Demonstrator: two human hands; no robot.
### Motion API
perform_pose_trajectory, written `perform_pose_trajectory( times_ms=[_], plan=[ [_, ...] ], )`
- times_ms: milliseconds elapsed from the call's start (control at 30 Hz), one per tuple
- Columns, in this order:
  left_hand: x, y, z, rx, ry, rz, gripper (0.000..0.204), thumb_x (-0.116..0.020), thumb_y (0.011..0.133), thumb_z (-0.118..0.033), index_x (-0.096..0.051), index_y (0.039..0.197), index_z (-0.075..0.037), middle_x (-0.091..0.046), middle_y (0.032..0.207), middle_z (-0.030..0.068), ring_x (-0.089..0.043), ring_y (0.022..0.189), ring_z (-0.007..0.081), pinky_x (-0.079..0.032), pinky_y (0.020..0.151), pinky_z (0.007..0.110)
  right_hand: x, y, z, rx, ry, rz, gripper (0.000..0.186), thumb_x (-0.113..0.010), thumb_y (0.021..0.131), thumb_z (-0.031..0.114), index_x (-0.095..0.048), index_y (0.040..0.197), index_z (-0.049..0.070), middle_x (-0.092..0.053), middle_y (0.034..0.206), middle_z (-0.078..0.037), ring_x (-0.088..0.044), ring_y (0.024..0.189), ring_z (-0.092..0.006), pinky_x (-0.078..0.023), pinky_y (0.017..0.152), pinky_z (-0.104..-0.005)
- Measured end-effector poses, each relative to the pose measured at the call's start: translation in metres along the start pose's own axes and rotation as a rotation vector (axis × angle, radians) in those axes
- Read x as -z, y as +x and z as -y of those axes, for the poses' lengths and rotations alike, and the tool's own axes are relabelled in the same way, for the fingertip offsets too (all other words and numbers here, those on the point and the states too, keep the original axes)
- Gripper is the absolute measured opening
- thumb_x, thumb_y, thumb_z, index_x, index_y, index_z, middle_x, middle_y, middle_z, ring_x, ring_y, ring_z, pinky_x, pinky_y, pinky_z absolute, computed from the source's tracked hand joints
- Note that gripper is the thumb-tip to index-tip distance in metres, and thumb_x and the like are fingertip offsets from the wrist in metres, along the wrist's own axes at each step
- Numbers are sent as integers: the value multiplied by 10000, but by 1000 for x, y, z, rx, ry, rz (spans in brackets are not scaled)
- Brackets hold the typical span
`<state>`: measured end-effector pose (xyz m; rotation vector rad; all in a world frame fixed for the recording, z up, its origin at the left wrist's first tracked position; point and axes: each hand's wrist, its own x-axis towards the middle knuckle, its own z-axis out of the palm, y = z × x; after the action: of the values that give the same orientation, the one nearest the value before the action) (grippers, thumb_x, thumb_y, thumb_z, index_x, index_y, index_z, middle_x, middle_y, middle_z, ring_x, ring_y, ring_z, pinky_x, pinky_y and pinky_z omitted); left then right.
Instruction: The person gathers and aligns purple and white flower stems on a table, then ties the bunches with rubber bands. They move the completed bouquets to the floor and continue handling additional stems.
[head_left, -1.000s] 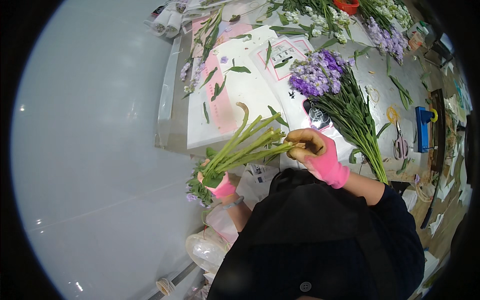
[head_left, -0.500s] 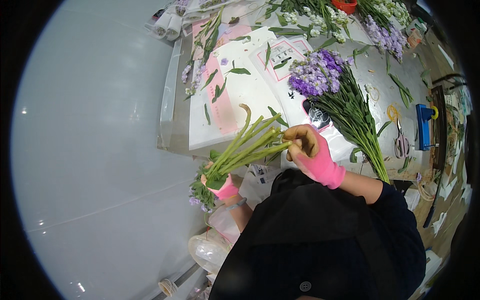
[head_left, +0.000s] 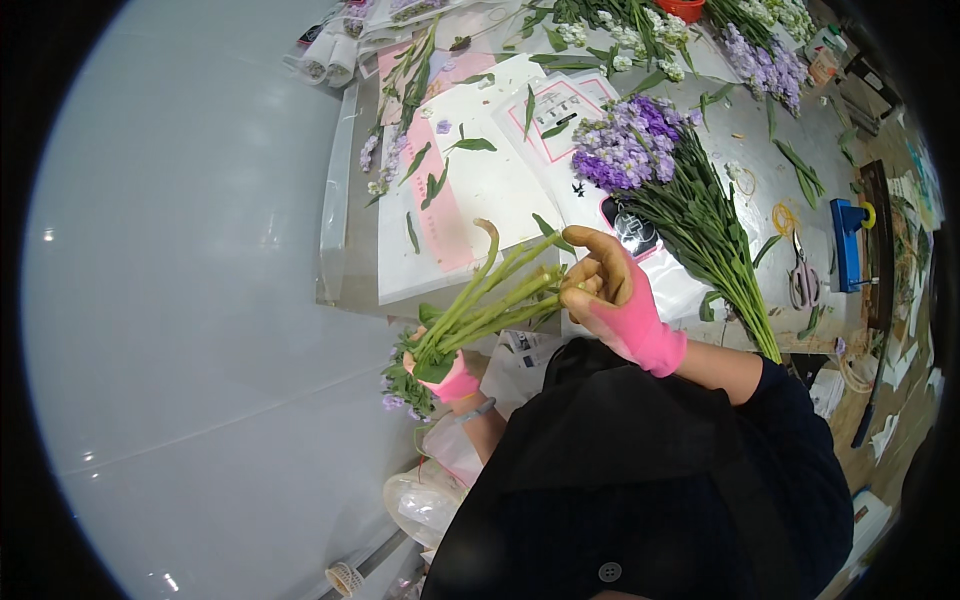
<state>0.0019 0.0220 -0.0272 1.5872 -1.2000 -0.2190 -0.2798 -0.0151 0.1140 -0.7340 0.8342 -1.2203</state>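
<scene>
My left hand (head_left: 455, 381), in a pink glove, grips a bunch of flowers near the blossoms. Its thick green stems (head_left: 492, 298) slant up to the right, cut ends toward my right hand, and one stem end is brown and bent. The pale purple blossoms (head_left: 393, 402) hang below the left hand, partly covered by leaves (head_left: 400, 378). At the stem ends is my right hand (head_left: 622, 302), in a pink glove with stained fingers. Its index finger reaches along the upper end, while thumb and other fingers bend round the lower ends.
A bunch of purple flowers (head_left: 625, 150) lies on the table, near scissors (head_left: 803, 278), yellow rubber bands (head_left: 784, 219) and a blue tool (head_left: 848, 245). White paper (head_left: 500, 190) carries loose leaves. White flowers (head_left: 630, 40) and a red container (head_left: 682, 10) are at the back.
My right hand has shifted slightly, its index finger lifting away from the thumb at the stem ends. The left hand keeps its hold on the bunch. The view has moved a little.
</scene>
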Motion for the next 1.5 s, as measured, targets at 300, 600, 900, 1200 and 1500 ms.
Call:
perform_pose_trajectory(
  times_ms=[300,600,900,1200,1500],
  plan=[
    [5,-1,16,106,-99,71,577,-658,669,20,-321,1136,-24,-503,1099,156,-527,975,230,-444,844,335,3,0,-7,-2,-147,-19,191,-525,789,64,-541,967,-3,-501,814,0,-432,700,-46,-378,644,-177],
    [0,-9,30,98,-273,-53,577,-657,665,26,-318,1129,-21,-485,1123,165,-517,988,233,-443,849,335,-2,4,-14,273,-301,-54,242,-484,770,-24,-488,1010,0,-542,931,-58,-497,759,-89,-408,691,-210],
    [-2,-4,5,-70,-142,-104,584,-686,654,-19,-340,1125,-16,-505,1079,159,-515,982,228,-432,846,335,3,4,-13,286,-277,82,252,-509,758,-35,-501,1007,3,-532,980,-61,-495,844,-101,-408,750,-223],
    [4,4,8,475,-1492,-47,325,-520,803,-144,-395,1088,-51,-485,1086,107,-481,977,203,-423,837,340,11,15,9,674,-798,-82,280,-574,623,30,-557,902,33,-520,1017,-139,-498,929,-287,-384,822,-357],
    [1,13,-16,540,-1630,-57,233,-438,841,-256,-472,939,-47,-523,919,60,-511,822,169,-427,765,307,19,27,9,749,-1106,32,287,-621,655,79,-525,924,45,-536,940,-120,-507,909,-318,-407,769,-395]
  ],
)
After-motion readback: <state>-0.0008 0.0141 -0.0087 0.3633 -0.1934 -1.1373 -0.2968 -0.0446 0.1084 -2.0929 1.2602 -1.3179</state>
